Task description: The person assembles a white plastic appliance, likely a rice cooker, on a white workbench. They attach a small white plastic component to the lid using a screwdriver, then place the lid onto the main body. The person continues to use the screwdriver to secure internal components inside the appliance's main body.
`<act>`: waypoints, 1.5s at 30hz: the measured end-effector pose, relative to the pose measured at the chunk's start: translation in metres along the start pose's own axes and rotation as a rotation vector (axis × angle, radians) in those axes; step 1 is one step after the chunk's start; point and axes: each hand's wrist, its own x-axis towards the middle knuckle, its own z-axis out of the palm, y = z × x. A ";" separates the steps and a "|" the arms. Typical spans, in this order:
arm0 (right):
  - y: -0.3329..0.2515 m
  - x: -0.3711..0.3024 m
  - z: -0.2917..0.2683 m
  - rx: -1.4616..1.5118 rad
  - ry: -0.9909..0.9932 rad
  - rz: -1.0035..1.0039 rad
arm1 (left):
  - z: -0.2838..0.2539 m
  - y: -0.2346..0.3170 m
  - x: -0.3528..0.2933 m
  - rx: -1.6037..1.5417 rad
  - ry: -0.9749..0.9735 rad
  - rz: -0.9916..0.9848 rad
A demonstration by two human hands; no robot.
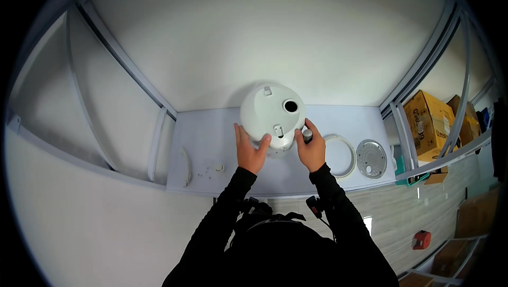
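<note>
The rounded white housing [259, 115] sits at the far middle of the surface [286, 181], between your hands; you cannot tell whether it rests or is lifted a little. Its face shows a round dark opening [291, 106] on the right, one small tab [268, 90] at the far edge and another fitting [279, 130] nearer you.

Your left hand [250, 152] holds the left near side, thumb laid against it and the other fingers spread along the outside. Your right hand [311, 149] holds the right near side, thumb and forefinger parted; a dark cylinder with a grey end [307, 135] shows between them, though whether they pinch it is unclear.

As for progress, the housing is in hand, but several pieces lie apart from it, not joined. To the right are a white ring [353, 163] and, just beyond it, a grey perforated disc [371, 158]. To the left lie a small pale cap [219, 168], some scattered tiny bits [203, 175] and, farthest left, a curved white strip [186, 168]. Whether these are off the housing or due to go on it, you cannot judge from here.

Farther right, cardboard boxes [429, 128] stand beyond the frame, and a red object [422, 240] is on the floor.
</note>
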 end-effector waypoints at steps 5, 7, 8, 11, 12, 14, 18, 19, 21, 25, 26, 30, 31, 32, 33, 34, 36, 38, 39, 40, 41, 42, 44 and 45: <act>-0.004 -0.001 0.001 -0.018 0.015 -0.008 | 0.005 -0.005 -0.003 0.007 0.045 -0.034; -0.007 -0.002 0.000 -0.050 0.024 -0.006 | 0.005 0.000 -0.003 0.000 0.044 -0.038; -0.008 -0.002 0.000 -0.054 0.022 0.006 | 0.004 0.000 -0.003 0.001 0.043 -0.040; -0.011 -0.002 -0.001 -0.069 0.005 0.051 | 0.004 0.000 -0.003 0.004 0.046 -0.047; -0.015 -0.002 -0.002 -0.075 -0.009 0.071 | 0.004 0.000 -0.004 0.004 0.051 -0.051; -0.013 -0.002 -0.001 -0.096 0.002 0.040 | 0.004 -0.002 -0.004 0.018 0.059 -0.043; 0.002 -0.002 0.003 -0.098 0.031 -0.039 | 0.006 0.000 -0.003 -0.196 0.068 -0.073; 0.004 -0.002 0.004 -0.083 0.021 -0.029 | 0.006 0.002 -0.003 -0.316 0.069 -0.099; 0.012 0.000 0.005 0.110 -0.005 0.034 | 0.004 0.002 0.002 -0.310 0.029 -0.061; 0.013 0.002 0.005 0.190 -0.036 0.120 | -0.003 -0.020 0.000 0.077 -0.010 0.041; 0.018 0.004 0.002 0.155 -0.050 0.094 | -0.003 -0.019 -0.001 0.071 -0.014 0.055; 0.028 0.007 -0.007 0.064 -0.076 0.073 | -0.006 -0.016 -0.007 0.029 -0.029 0.085; 0.027 0.006 -0.009 0.055 -0.074 0.088 | -0.007 -0.016 -0.009 0.012 -0.032 0.086; 0.022 0.003 -0.010 0.046 -0.058 0.100 | -0.009 -0.015 -0.012 -0.021 -0.038 0.085; 0.016 -0.003 -0.013 0.038 -0.042 0.113 | -0.011 -0.014 -0.015 -0.055 -0.043 0.084; 0.010 -0.009 -0.017 0.029 -0.025 0.125 | -0.012 -0.013 -0.019 -0.090 -0.048 0.083; 0.004 -0.024 -0.030 -0.034 -0.058 0.121 | -0.016 -0.009 -0.026 -0.163 -0.087 0.082; -0.008 -0.037 -0.046 -0.102 -0.091 0.100 | -0.022 -0.006 -0.034 -0.220 -0.129 0.079; -0.013 -0.042 -0.053 -0.101 -0.109 0.103 | -0.026 -0.004 -0.040 -0.236 -0.153 0.073; -0.016 -0.046 -0.060 -0.100 -0.128 0.106 | -0.030 -0.004 -0.045 -0.252 -0.176 0.067; -0.017 -0.049 -0.066 -0.102 -0.141 0.105 | -0.031 -0.006 -0.050 -0.270 -0.184 0.058; -0.011 -0.052 -0.071 -0.126 -0.160 0.057 | -0.032 -0.011 -0.055 -0.288 -0.190 0.049; -0.003 -0.052 -0.076 -0.038 -0.226 0.059 | -0.029 -0.019 -0.060 -0.317 -0.184 0.022; 0.002 -0.052 -0.078 0.006 -0.258 0.061 | -0.027 -0.022 -0.062 -0.329 -0.170 0.005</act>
